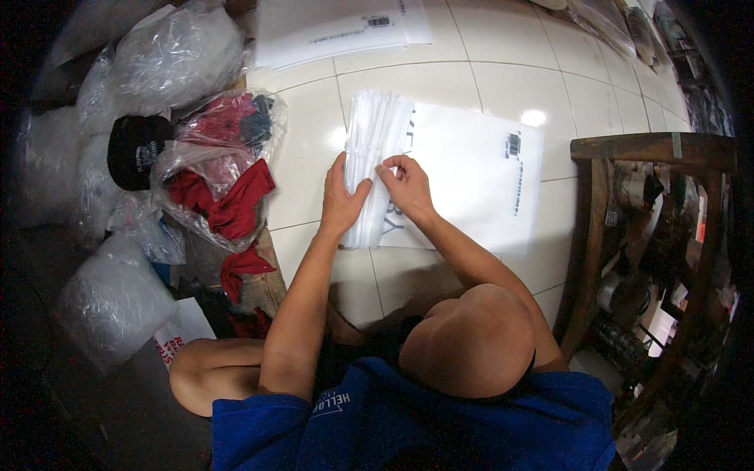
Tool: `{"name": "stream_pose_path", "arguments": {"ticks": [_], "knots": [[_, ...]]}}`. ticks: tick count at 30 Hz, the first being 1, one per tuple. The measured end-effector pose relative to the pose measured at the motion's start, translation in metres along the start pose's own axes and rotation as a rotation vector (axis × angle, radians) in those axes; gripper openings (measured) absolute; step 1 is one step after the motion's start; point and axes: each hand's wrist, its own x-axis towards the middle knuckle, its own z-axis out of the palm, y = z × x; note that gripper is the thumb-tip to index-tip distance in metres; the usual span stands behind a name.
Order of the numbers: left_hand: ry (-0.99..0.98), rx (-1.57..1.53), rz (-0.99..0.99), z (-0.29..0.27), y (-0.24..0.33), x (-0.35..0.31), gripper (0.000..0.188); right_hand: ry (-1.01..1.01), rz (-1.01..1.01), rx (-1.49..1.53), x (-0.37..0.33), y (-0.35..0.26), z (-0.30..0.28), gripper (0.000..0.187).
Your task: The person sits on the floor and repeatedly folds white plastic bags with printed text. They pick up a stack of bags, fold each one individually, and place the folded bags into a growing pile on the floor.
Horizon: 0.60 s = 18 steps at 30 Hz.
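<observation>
On the tiled floor in front of me lies a pile of white printed plastic sheets (471, 157), flat on its right side. Along its left side, the plastic is gathered into a narrow bundle of many pleats (363, 129). My left hand (342, 202) grips the bundle's left edge, the thumb lying on top and the fingertips partly hidden. With thumb and forefinger, my right hand (408, 187) pinches the bundle's right edge; its other fingers are curled. Whether the sheets are bags, I cannot tell.
Another stack of white printed sheets (338, 35) lies farther off. On the left are clear plastic bundles (177, 55), a black cap (140, 153) and red cloth in clear plastic (228, 200). A wooden frame (652, 147) stands on the right. My bent knee (479, 330) rises close behind my right forearm.
</observation>
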Motion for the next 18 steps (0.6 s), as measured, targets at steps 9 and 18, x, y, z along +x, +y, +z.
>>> {"name": "stream_pose_path", "arguments": {"ticks": [9, 18], "knots": [[-0.012, 0.053, 0.049, -0.001, 0.002, 0.000, 0.080, -0.097, 0.012, 0.035, 0.011, 0.020, 0.002, 0.038], [-0.008, -0.006, 0.038, -0.002, -0.009, 0.001, 0.079, 0.070, -0.189, 0.064, 0.001, 0.014, -0.004, 0.027]]}}
